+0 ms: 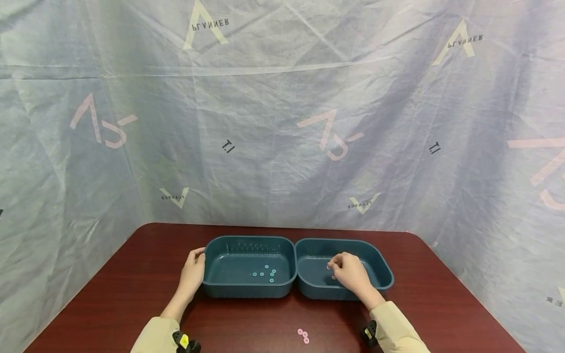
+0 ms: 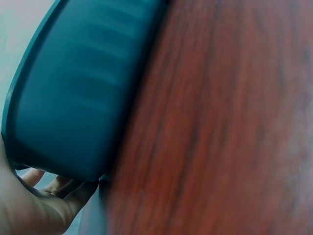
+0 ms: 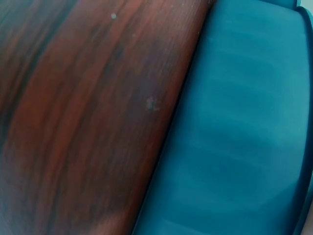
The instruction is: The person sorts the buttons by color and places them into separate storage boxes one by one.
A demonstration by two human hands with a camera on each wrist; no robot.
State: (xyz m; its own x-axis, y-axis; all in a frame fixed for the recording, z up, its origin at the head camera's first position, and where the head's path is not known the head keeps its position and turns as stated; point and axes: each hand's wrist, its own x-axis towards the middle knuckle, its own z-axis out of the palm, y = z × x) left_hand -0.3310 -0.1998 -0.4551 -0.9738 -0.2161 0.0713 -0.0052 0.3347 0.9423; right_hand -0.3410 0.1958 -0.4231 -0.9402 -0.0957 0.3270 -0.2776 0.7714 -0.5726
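Observation:
Over the right blue-green plastic basin (image 1: 344, 293), my right hand (image 1: 351, 271) has its thumb and fingers brought together, pinching a small round pink button (image 1: 328, 266) at the tips. Another pink button (image 1: 333, 277) lies on the basin floor just below. My left hand (image 1: 192, 269) rests against the left end of the left basin (image 1: 247, 291), fingers lightly bent along its outer wall. In the left wrist view this hand (image 2: 39, 208) touches the basin end (image 2: 73, 98). Several light-blue buttons (image 1: 262, 274) lie inside the left basin.
Three pink buttons (image 1: 303, 334) lie together on the reddish wooden table (image 1: 247, 328), in front of the basins. Both basins stand side by side, their rims meeting. A printed grey cloth (image 1: 265, 171) hangs behind the table. The right wrist view shows the basin's outer wall (image 3: 234, 127).

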